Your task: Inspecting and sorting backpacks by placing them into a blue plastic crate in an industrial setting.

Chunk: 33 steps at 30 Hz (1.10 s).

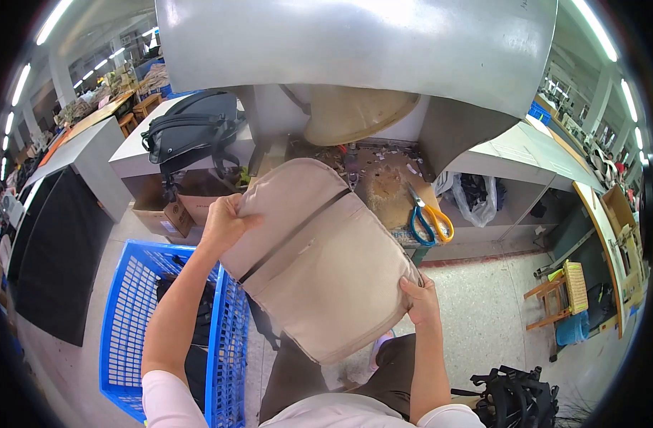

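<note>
A beige fabric panel (337,274), rounded at its corners and crossed by a dark strip, is stretched out in front of me over my lap. My left hand (225,221) grips its upper left edge. At the lower right edge, my right hand (420,296) pinches the cloth between thumb and fingers. Just beyond the panel, scissors (427,217) with one blue and one orange handle loop lie on a worn work surface (390,182) strewn with scraps.
A grey metal hood (355,50) overhangs the work surface. To my left stands a blue plastic basket (230,342) with dark items inside. A black backpack (191,128) rests on the left bench; another black bag (515,399) lies on the floor at right, below a wooden stool (562,292).
</note>
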### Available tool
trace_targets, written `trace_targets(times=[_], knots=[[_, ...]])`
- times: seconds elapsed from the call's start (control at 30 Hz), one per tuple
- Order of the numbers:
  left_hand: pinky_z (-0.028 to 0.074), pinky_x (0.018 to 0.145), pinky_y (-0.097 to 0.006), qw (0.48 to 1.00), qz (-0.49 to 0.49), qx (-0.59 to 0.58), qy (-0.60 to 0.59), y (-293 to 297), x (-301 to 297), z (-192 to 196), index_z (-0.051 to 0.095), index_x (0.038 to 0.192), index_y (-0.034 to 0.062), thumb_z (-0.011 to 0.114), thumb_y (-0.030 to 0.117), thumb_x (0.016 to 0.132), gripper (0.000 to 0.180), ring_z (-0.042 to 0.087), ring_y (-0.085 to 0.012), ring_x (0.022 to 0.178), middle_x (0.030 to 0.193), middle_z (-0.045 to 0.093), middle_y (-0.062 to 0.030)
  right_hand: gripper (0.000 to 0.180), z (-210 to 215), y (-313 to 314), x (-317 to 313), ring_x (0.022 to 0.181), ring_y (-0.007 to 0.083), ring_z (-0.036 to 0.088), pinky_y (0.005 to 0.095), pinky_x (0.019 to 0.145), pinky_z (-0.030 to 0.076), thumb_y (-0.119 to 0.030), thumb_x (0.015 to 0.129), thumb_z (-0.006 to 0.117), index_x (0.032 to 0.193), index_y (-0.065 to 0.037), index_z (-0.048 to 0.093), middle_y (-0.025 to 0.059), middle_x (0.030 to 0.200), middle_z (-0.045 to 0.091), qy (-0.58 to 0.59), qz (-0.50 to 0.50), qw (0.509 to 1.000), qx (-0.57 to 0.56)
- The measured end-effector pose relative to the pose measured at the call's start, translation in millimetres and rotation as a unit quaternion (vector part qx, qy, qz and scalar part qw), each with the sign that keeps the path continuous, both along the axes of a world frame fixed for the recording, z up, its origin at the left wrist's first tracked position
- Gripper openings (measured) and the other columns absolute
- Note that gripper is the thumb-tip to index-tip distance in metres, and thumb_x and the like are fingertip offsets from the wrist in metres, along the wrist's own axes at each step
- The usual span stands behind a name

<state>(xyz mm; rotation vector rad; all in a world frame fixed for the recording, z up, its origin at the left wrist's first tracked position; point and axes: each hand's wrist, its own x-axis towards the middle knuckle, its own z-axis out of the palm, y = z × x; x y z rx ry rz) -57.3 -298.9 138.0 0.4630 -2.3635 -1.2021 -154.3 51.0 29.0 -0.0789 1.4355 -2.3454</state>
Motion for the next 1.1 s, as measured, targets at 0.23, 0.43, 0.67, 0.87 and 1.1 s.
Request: trace_targets(times=[0.23, 0.43, 0.67, 0.87, 1.1], knots=[[0.043, 0.064, -0.029, 0.989, 0.07, -0.129, -0.012, 17, 27, -5, 0.056, 0.093, 0.0, 0.071, 0.011, 0.061, 0.037, 0.055, -0.017, 0.072, 0.082, 0.057, -0.0111, 0.034, 9, 11, 9, 0.079, 0.0148, 0.059, 0.025, 0.07, 0.047, -0.001, 0.07, 0.066, 0.102, 0.004, 0.056, 0.0094, 0.091, 0.062, 0.017, 0.018, 1.0, 0.016], [0.042, 0.081, -0.038, 0.888, -0.089, -0.447, 0.066, 102, 64, 59, 0.051, 0.111, -0.0004, 0.075, 0.014, 0.053, 0.064, 0.054, -0.0336, 0.092, 0.1, 0.057, -0.0184, 0.034, 97, -53, 33, 0.081, 0.0276, 0.06, 0.0309, 0.072, 0.045, -0.007, 0.065, 0.063, 0.098, 0.001, 0.059, 0.0167, 0.094, 0.061, 0.428, 0.306, 0.82, 0.225], [0.045, 0.053, -0.024, 0.987, 0.019, 0.038, -0.156, 48, 149, 56, 0.062, 0.085, -0.0038, 0.069, 0.012, 0.062, 0.029, 0.056, -0.0093, 0.059, 0.07, 0.061, -0.0045, 0.028, 122, -128, 67, 0.072, 0.029, 0.059, 0.0341, 0.066, 0.045, -0.009, 0.069, 0.062, 0.095, -0.002, 0.057, 0.016, 0.078, 0.06, 0.496, 0.163, 0.848, 0.094], [0.047, 0.059, -0.024, 0.952, 0.246, 0.178, 0.036, 16, 303, 53, 0.061, 0.089, -0.0043, 0.066, 0.012, 0.071, 0.025, 0.06, -0.0122, 0.064, 0.079, 0.063, -0.0058, 0.038, 22, -74, 120, 0.081, 0.0216, 0.058, 0.0313, 0.073, 0.045, -0.022, 0.075, 0.062, 0.104, 0.002, 0.053, 0.0133, 0.094, 0.06, 0.283, 0.433, 0.785, 0.341], [0.047, 0.082, -0.034, 0.832, 0.329, 0.357, 0.268, 30, 348, 5, 0.049, 0.112, -0.0041, 0.064, 0.018, 0.076, 0.045, 0.057, -0.0226, 0.094, 0.106, 0.057, -0.0129, 0.055, -40, -78, 201, 0.093, 0.0136, 0.052, 0.0274, 0.081, 0.044, -0.018, 0.075, 0.067, 0.119, 0.001, 0.041, 0.0091, 0.106, 0.055, -0.008, 0.61, 0.792, -0.041]])
